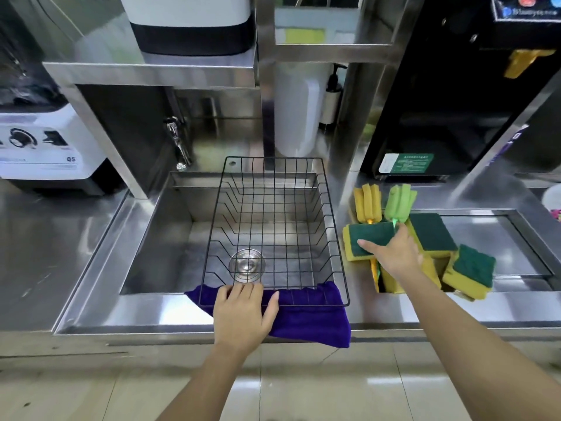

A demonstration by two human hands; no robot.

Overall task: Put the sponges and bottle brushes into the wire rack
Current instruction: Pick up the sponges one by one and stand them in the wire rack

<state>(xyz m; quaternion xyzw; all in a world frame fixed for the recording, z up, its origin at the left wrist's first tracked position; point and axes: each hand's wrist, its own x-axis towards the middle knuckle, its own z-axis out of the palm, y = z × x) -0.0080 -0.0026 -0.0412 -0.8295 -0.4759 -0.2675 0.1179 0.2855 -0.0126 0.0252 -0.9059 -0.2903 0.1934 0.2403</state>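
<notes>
Head view shows the right hand [391,253] spread over a sponge [368,240] atop the pile of sponges and two bottle brushes [384,203] on the worktop just right of the sink [158,226], fingers not yet closed; the left hand [243,314] rests flat on the wire rack [273,226] at its near edge. Best to pinch that top sponge by its sides, lift clear, and keep the rack steadied; it stands empty, over the sink, its near rim on a purple cloth [309,320].

Head view, steeply down over sink [158,238]
</notes>
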